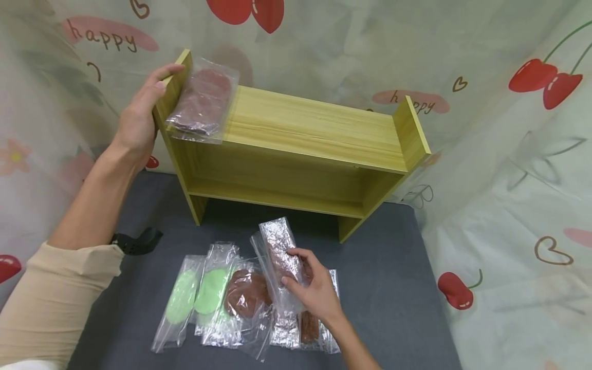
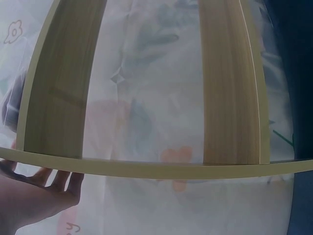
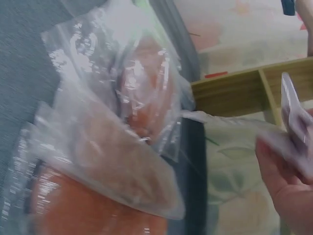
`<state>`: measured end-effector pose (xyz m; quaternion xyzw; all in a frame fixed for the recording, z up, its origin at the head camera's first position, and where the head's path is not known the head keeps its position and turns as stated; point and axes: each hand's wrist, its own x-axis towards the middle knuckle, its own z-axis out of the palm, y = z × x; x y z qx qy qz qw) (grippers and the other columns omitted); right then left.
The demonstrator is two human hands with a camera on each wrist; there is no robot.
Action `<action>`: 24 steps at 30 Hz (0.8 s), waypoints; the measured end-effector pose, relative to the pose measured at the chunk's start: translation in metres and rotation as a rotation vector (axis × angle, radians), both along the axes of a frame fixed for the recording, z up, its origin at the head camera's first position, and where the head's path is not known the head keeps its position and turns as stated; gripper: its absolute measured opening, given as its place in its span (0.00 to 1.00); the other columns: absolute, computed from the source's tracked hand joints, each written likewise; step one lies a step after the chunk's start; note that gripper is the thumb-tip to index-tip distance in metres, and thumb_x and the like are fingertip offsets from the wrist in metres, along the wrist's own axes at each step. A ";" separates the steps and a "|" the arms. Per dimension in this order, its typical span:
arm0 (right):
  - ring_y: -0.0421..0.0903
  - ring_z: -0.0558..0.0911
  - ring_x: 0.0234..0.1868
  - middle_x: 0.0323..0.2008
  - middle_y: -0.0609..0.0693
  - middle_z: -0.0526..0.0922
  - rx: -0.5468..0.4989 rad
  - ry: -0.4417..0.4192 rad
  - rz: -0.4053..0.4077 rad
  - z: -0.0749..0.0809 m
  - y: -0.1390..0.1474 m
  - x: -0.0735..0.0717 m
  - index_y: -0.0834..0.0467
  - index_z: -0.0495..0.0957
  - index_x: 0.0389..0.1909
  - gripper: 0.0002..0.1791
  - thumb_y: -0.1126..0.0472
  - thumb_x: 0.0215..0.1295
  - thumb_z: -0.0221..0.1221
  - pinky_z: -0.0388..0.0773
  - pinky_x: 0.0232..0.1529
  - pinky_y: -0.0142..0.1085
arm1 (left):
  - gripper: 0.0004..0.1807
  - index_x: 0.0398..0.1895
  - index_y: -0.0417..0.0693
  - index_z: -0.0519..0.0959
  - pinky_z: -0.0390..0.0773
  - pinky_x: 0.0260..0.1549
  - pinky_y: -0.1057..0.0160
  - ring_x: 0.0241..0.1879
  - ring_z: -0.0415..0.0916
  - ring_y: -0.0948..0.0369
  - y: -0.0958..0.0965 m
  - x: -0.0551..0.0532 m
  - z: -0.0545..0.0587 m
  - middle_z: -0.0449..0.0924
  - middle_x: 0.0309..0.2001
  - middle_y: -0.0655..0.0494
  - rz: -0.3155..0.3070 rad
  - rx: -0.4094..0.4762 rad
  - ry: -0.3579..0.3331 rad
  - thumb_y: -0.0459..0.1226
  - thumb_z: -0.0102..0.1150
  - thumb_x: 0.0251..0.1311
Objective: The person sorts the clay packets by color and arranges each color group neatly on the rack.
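A small wooden shelf (image 1: pixel 277 149) stands at the back, its side board (image 2: pixel 146 170) crossing the left wrist view. My left hand (image 1: pixel 141 110) grips that left side board near its top, fingers along the outer face and edge. On the upper board at that end rests a clear plastic bag with dark reddish contents (image 1: pixel 203 100). My right hand (image 1: pixel 316 288) pinches a clear, shiny plastic bag with brown contents (image 1: pixel 283 252) in front of the shelf, above other bags. In the right wrist view, my right hand (image 3: pixel 288 186) holds the bag, partly cut off by the frame edge.
Several clear bags lie in a row on the dark grey table (image 1: pixel 384 288): bags with green rounds (image 1: pixel 181 295), one with a brown round (image 1: pixel 247 293), and others partly under my right hand. A black strap (image 1: pixel 139 241) shows by the left sleeve. Printed curtains (image 1: pixel 324 46) surround the table.
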<state>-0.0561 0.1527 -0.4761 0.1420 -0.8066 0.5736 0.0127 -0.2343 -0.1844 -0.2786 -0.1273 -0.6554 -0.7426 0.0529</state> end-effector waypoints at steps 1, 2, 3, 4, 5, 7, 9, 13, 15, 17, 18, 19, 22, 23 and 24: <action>0.43 0.76 0.59 0.60 0.45 0.78 0.014 0.005 -0.006 0.004 0.000 -0.002 0.49 0.73 0.62 0.31 0.67 0.58 0.70 0.73 0.57 0.39 | 0.24 0.70 0.56 0.68 0.51 0.60 0.65 0.64 0.53 0.58 0.000 0.000 0.000 0.54 0.72 0.56 0.000 0.000 0.003 0.42 0.30 0.77; 0.40 0.78 0.55 0.60 0.45 0.78 0.027 0.011 -0.013 0.008 0.000 -0.004 0.48 0.73 0.63 0.32 0.68 0.58 0.70 0.75 0.54 0.38 | 0.24 0.69 0.56 0.68 0.51 0.59 0.65 0.63 0.53 0.57 0.000 0.000 0.000 0.54 0.71 0.56 0.002 0.002 0.004 0.42 0.31 0.76; 0.37 0.80 0.48 0.60 0.45 0.78 0.039 0.014 -0.021 0.012 0.000 -0.005 0.48 0.72 0.63 0.32 0.68 0.58 0.69 0.77 0.49 0.37 | 0.24 0.69 0.56 0.68 0.52 0.59 0.64 0.63 0.54 0.57 0.000 0.000 -0.001 0.54 0.71 0.56 0.002 0.002 0.004 0.42 0.30 0.76; 0.34 0.80 0.39 0.60 0.46 0.78 0.046 0.010 -0.027 0.016 0.000 -0.007 0.48 0.72 0.63 0.32 0.69 0.58 0.69 0.79 0.42 0.35 | 0.24 0.69 0.56 0.68 0.52 0.59 0.64 0.62 0.54 0.57 0.000 0.000 -0.001 0.55 0.71 0.56 0.003 0.002 0.005 0.42 0.30 0.76; 0.32 0.78 0.30 0.61 0.47 0.77 0.047 0.007 -0.030 0.022 -0.001 -0.008 0.49 0.72 0.64 0.33 0.70 0.58 0.69 0.79 0.33 0.33 | 0.24 0.69 0.57 0.68 0.53 0.58 0.64 0.62 0.54 0.57 0.000 0.000 -0.001 0.55 0.71 0.56 0.003 0.002 0.005 0.42 0.30 0.76; 0.30 0.67 0.15 0.61 0.52 0.77 0.039 -0.001 -0.026 0.034 -0.002 -0.008 0.53 0.71 0.64 0.32 0.72 0.58 0.67 0.71 0.19 0.31 | 0.24 0.69 0.57 0.68 0.53 0.58 0.64 0.62 0.55 0.57 0.000 0.000 -0.001 0.55 0.71 0.56 0.005 0.002 0.005 0.42 0.30 0.76; 0.31 0.61 0.11 0.62 0.55 0.75 0.016 -0.006 -0.012 0.049 -0.004 -0.008 0.57 0.71 0.64 0.32 0.74 0.59 0.66 0.68 0.14 0.32 | 0.24 0.69 0.57 0.68 0.53 0.58 0.64 0.62 0.55 0.57 0.000 0.000 -0.001 0.55 0.71 0.56 0.006 -0.004 0.004 0.42 0.30 0.76; 0.38 0.77 0.21 0.60 0.61 0.74 -0.041 -0.006 0.032 0.071 -0.008 -0.010 0.63 0.69 0.64 0.32 0.77 0.59 0.64 0.78 0.21 0.36 | 0.24 0.70 0.57 0.68 0.52 0.59 0.64 0.63 0.53 0.57 0.000 0.000 0.000 0.54 0.72 0.56 0.010 -0.015 0.003 0.43 0.30 0.77; 0.44 0.82 0.31 0.59 0.58 0.75 -0.060 -0.017 0.048 0.074 -0.007 -0.014 0.60 0.69 0.65 0.32 0.77 0.59 0.64 0.81 0.26 0.39 | 0.24 0.70 0.57 0.68 0.51 0.59 0.64 0.64 0.53 0.57 0.000 0.000 0.000 0.53 0.72 0.56 0.011 -0.016 0.005 0.43 0.30 0.77; 0.49 0.83 0.39 0.57 0.57 0.75 -0.074 -0.005 0.069 0.077 -0.006 -0.018 0.57 0.69 0.65 0.33 0.76 0.60 0.64 0.82 0.30 0.40 | 0.24 0.70 0.57 0.67 0.51 0.60 0.65 0.64 0.52 0.57 0.000 0.000 0.000 0.53 0.73 0.56 0.011 -0.014 0.008 0.43 0.30 0.77; 0.50 0.83 0.41 0.56 0.56 0.75 -0.081 0.004 0.082 0.078 -0.005 -0.021 0.55 0.69 0.65 0.33 0.75 0.60 0.65 0.83 0.31 0.40 | 0.24 0.70 0.57 0.67 0.50 0.60 0.65 0.65 0.52 0.58 0.000 0.000 0.000 0.53 0.73 0.56 0.011 -0.013 0.009 0.43 0.30 0.77; 0.51 0.82 0.44 0.56 0.54 0.76 -0.074 0.014 0.086 0.078 -0.004 -0.024 0.53 0.69 0.65 0.33 0.74 0.60 0.65 0.83 0.34 0.41 | 0.24 0.70 0.57 0.67 0.50 0.60 0.65 0.65 0.52 0.58 0.000 0.000 0.000 0.53 0.73 0.56 0.012 -0.012 0.008 0.43 0.30 0.77; 0.51 0.81 0.47 0.56 0.53 0.76 -0.061 0.074 0.123 0.085 -0.003 -0.030 0.51 0.70 0.65 0.32 0.71 0.61 0.66 0.82 0.39 0.40 | 0.24 0.70 0.57 0.67 0.51 0.60 0.65 0.65 0.52 0.57 0.000 -0.001 -0.001 0.53 0.73 0.56 0.012 -0.010 0.007 0.43 0.30 0.77; 0.51 0.80 0.47 0.56 0.52 0.76 -0.061 0.088 0.136 0.089 -0.003 -0.031 0.51 0.70 0.65 0.32 0.71 0.61 0.66 0.82 0.39 0.40 | 0.24 0.70 0.56 0.67 0.51 0.60 0.65 0.65 0.52 0.57 0.000 -0.001 -0.001 0.53 0.73 0.56 0.010 -0.011 0.006 0.43 0.30 0.77; 0.51 0.80 0.47 0.56 0.52 0.76 -0.053 0.107 0.146 0.093 -0.002 -0.032 0.51 0.70 0.65 0.32 0.70 0.61 0.67 0.82 0.40 0.39 | 0.24 0.71 0.56 0.67 0.51 0.60 0.65 0.65 0.52 0.57 0.000 -0.001 -0.001 0.53 0.73 0.56 0.008 -0.011 0.007 0.43 0.30 0.77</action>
